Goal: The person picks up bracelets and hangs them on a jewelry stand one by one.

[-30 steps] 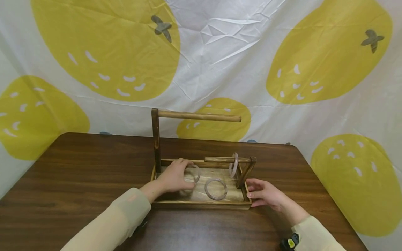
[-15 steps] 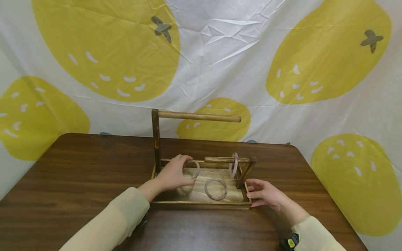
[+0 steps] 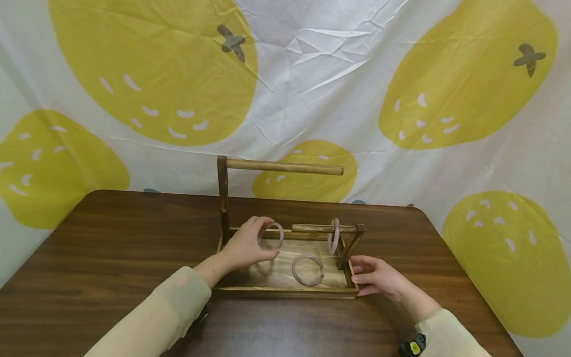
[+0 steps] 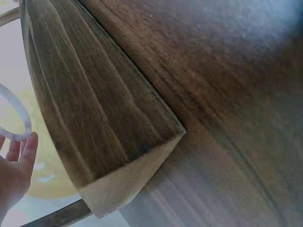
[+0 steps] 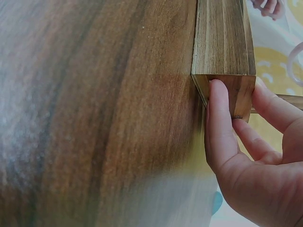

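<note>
In the head view my left hand (image 3: 250, 243) pinches a pale translucent bangle (image 3: 281, 235) between thumb and fingertips. It holds the ring upright above the left part of a wooden jewelry stand's tray (image 3: 285, 293). A second bangle (image 3: 308, 270) lies flat on the tray floor. Another bangle (image 3: 335, 236) hangs on the stand's short lower bar (image 3: 312, 228). My right hand (image 3: 379, 277) grips the tray's right end. The right wrist view shows its fingers (image 5: 219, 101) against the end wall, with one at the rim. The left wrist view catches the raised bangle (image 4: 19, 109) at its left edge.
The stand's tall post (image 3: 222, 198) rises at the tray's left end and carries a long upper bar (image 3: 285, 166) that ends freely at the right. Under the tray is a dark wooden table (image 3: 111, 258). A white cloth (image 3: 312, 99) with yellow fruit prints hangs behind.
My left hand has raised its bangle slightly from low in the tray, and the ring now faces the camera more fully. The right hand stays at the tray's end.
</note>
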Demonstrator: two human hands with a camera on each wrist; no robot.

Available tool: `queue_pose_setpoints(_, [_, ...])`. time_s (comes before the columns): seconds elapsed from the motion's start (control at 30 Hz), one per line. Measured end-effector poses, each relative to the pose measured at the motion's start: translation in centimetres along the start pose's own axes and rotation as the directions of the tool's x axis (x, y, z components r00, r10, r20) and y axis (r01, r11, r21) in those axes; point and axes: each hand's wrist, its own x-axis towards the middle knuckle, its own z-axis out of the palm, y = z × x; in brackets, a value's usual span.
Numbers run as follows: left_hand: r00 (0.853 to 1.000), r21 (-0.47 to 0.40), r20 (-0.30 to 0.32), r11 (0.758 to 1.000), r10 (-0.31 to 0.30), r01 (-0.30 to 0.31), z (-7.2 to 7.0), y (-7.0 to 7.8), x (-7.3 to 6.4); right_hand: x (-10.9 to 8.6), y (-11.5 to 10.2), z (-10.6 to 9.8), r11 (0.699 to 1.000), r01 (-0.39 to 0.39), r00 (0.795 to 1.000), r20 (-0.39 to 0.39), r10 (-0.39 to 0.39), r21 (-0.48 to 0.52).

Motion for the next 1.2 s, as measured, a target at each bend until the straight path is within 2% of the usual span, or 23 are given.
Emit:
queue_pose_setpoints(0.2, [1.000, -0.085, -0.019, 0.996, 0.014, -0.016, -0.3, 0.4, -0.1, 0.0, -0.1, 0.1, 1.000, -0.006, 1.000, -0.002, 0.006, -0.002])
queue_pose_setpoints(0.4, [1.000, -0.200, -0.029, 0.980, 0.007, -0.013, -0.3, 0.4, -0.1, 0.0, 0.0, 0.0, 1.000, -0.002, 1.000, -0.005, 0.002, -0.002])
queue_pose_setpoints(0.7, [0.999, -0.272, -0.045, 0.962, 0.005, -0.017, -0.5, 0.9, 0.0, 0.0, 0.0, 0.0, 1.000, -0.003, 1.000, -0.003, 0.003, -0.002])
queue_pose_setpoints(1.2, [0.993, -0.338, -0.082, 0.935, 0.089, -0.112, -0.2, 1.2, 0.1, 0.0, -0.1, 0.1, 1.000, 0.003, 1.000, 0.004, -0.002, -0.006])
